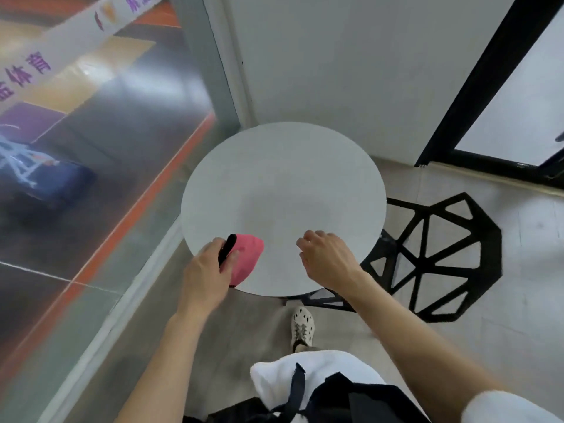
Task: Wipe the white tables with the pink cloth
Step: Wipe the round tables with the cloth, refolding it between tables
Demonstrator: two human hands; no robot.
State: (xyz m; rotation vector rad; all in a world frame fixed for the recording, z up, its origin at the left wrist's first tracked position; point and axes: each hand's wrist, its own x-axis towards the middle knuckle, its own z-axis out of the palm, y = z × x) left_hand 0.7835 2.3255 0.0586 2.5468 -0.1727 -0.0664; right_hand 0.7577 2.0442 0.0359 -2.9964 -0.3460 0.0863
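A round white table stands in front of me. The pink cloth lies on its near left edge, partly hanging over the rim. My left hand grips the cloth together with a slim black object that sticks up between the fingers. My right hand hovers over the near right part of the tabletop with its fingers loosely curled, holding nothing.
A black geometric frame chair stands close to the table's right side. A glass wall runs along the left, a white wall behind, a black-framed door at right. My shoe is on the grey floor below the table.
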